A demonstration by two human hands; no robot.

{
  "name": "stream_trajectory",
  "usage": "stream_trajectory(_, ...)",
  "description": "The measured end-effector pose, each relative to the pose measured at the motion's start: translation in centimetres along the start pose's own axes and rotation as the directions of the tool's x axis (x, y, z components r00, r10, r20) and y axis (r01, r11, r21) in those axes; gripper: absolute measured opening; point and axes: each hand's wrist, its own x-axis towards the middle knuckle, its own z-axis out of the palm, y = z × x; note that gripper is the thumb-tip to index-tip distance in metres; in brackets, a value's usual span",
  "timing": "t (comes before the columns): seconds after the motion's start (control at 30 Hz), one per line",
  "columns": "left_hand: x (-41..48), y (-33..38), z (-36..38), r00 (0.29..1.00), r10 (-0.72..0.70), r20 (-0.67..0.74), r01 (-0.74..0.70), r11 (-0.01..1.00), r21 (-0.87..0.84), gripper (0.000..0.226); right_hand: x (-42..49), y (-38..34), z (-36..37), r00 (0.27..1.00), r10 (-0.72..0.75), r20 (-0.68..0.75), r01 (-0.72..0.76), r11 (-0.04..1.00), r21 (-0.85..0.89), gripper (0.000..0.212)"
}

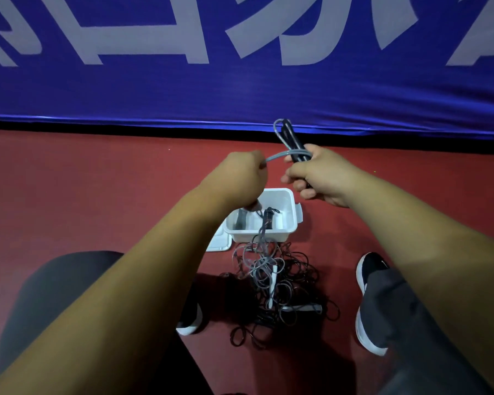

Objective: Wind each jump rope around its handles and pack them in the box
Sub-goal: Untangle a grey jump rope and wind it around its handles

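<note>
Grey jump rope (280, 155) | held above box (290, 216) | handles (293, 146) clamped in right hand (322, 175) | cord pinched by left hand (240, 178) | turns best kept taut, close together.

Bare forearms (143, 269), grey trousers (405, 323), blk/wht shoes (371, 303).

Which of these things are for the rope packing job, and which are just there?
For the job:
- left hand pulling the grey rope
- right hand gripping the black handles
- white box
- tangled ropes on the floor

Just there:
- box lid
- blue banner
- red floor
- shoes
</note>
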Motion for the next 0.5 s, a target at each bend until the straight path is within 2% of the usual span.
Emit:
stream_trajectory(0.07, 0.5, -0.5, -0.2, 1.0, 0.011, 0.008, -0.008, 0.966, -0.259, 0.021, 0.0, -0.4, -0.1, 0.999, -0.034, -0.02, 0.035, 0.997, 0.063, 0.027)
stream_trajectory(0.1, 0.7, -0.8, -0.5, 0.998, 0.051, 0.025, -0.041, 0.951, -0.307, 0.019, 0.0, -0.5, -0.1, 0.999, -0.041, -0.022, 0.043, 0.996, 0.079, 0.027)
stream_trajectory(0.2, 0.5, -1.2, -1.8, 0.981, 0.182, 0.071, -0.146, 0.924, -0.353, 0.01, -0.1, -0.6, -0.3, 0.999, -0.042, -0.01, 0.042, 0.996, 0.08, 0.023)
stream_trajectory(0.3, 0.2, -1.1, -3.0, 0.979, 0.175, 0.108, -0.104, 0.876, -0.471, 0.016, -0.2, -0.9, -0.5, 0.999, -0.023, 0.033, 0.017, 0.987, 0.159, 0.02)
stream_trajectory(0.4, 0.2, -1.1, -3.4, 0.965, 0.206, 0.16, -0.102, 0.863, -0.494, 0.015, -0.5, -1.3, -0.9, 0.998, -0.028, 0.055, 0.013, 0.967, 0.255, 0.022)
stream_trajectory(0.5, 0.1, -0.8, -3.2, 0.968, 0.198, 0.153, -0.093, 0.853, -0.513, 0.027, -0.6, -1.1, -0.9, 0.995, -0.066, 0.074, 0.049, 0.977, 0.209, 0.023)
